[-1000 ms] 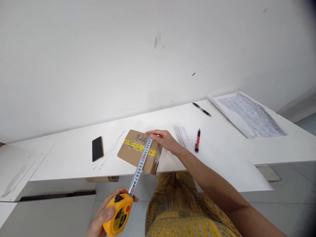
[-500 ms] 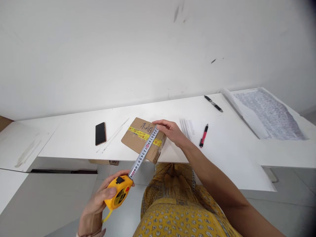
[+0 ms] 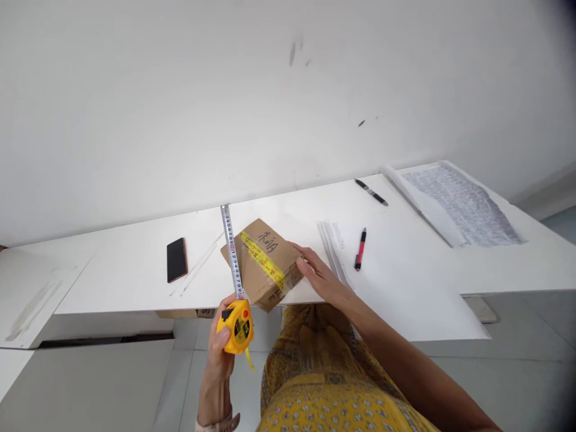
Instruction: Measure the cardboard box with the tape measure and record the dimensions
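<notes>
A brown cardboard box (image 3: 265,252) with a yellow tape strip and handwriting lies near the front edge of the white table (image 3: 135,282). My left hand (image 3: 221,351) is closed round a yellow tape measure (image 3: 236,327) just off the table's edge. Its blade (image 3: 230,249) sticks up and away along the box's left side, its tip free. My right hand (image 3: 317,275) rests with fingers stretched against the box's right side.
A black phone (image 3: 176,259) lies left of the box. Right of it are a sheet of paper (image 3: 335,243), a red pen (image 3: 360,249), a black pen (image 3: 371,192) and a large printed sheet (image 3: 454,204). A white wall stands behind the table.
My right hand let go of the blade's tip and dropped to the box's right side. The box turned. My left hand swung the tape measure so the blade runs along the box's left side.
</notes>
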`<state>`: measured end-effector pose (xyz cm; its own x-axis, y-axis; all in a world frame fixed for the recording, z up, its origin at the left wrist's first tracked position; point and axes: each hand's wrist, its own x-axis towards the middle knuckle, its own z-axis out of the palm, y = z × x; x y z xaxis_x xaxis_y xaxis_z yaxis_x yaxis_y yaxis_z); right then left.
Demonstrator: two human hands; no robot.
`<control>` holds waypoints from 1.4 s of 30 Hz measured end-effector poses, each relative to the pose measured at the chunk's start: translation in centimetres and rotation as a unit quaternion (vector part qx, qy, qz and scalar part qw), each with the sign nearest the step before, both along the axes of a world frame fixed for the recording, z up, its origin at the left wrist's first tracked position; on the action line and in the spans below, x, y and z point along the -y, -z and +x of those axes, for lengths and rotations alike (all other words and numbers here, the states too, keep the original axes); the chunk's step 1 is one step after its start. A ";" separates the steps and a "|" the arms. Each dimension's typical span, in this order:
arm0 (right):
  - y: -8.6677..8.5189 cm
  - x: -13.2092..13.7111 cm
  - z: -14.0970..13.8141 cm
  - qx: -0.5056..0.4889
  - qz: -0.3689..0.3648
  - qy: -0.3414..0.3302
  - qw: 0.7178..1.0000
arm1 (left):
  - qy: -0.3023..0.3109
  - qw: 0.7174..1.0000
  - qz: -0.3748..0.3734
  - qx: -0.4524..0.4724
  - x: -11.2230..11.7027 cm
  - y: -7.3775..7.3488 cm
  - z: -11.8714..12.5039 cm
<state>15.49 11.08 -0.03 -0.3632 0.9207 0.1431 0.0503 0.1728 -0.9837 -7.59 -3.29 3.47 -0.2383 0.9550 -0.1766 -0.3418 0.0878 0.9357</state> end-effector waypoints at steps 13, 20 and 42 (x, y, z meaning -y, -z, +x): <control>-5.9 -2.6 -0.8 0.021 0.214 0.126 0.968 | -0.002 0.992 0.111 -0.057 -2.7 -3.4 3.2; -6.4 -3.4 -3.1 0.016 0.221 0.074 0.972 | 0.052 0.998 0.037 -0.015 0.0 -0.2 5.5; -7.2 -6.8 -4.0 0.179 0.357 0.069 0.914 | 0.077 0.997 0.007 0.025 2.8 3.6 7.7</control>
<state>11.45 17.83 7.18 -0.3911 0.6797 0.6206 0.4172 0.7319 -0.5387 0.09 -6.12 -0.14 -0.0797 0.9822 -0.1703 -0.3706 0.1295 0.9197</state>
